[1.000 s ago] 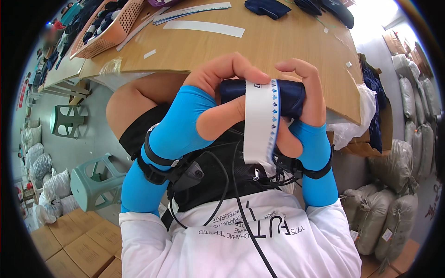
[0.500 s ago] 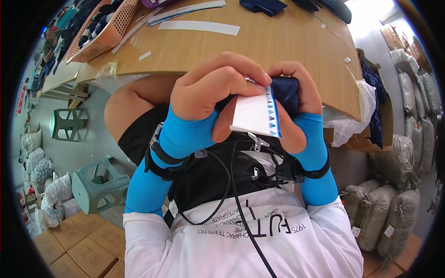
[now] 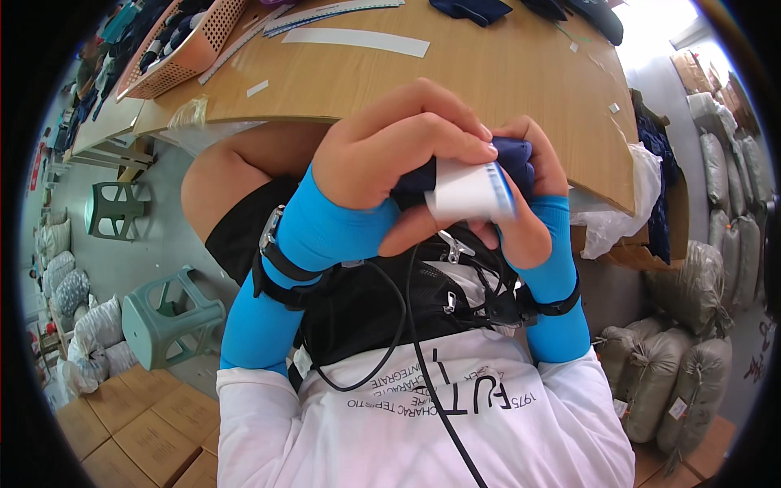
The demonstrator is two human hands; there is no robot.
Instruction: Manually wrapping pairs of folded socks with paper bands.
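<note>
Above my lap, close to the table's near edge, both hands are closed around a folded navy cloth bundle (image 3: 514, 156). A white paper band (image 3: 460, 189) with a blue-patterned edge lies across the side of the bundle facing me, bent and slightly blurred. My left hand (image 3: 390, 146) pinches the band's upper end against the cloth with its fingertips. My right hand (image 3: 551, 175) grips the bundle from the right, its thumb below, near the band's blue edge. Much of the cloth is hidden behind the band and fingers.
On the wooden table (image 3: 358, 81) lie a loose white strip (image 3: 358, 39), patterned strips (image 3: 333, 13) and navy cloth (image 3: 472, 10). An orange basket (image 3: 191, 61) of dark items stands far left. Green stools (image 3: 167, 317), cartons (image 3: 154, 443) and grey sacks (image 3: 695, 390) surround me.
The white band, flatter before, is now bent toward the bundle, and its lower end has risen. Both hands have shifted slightly right with the bundle.
</note>
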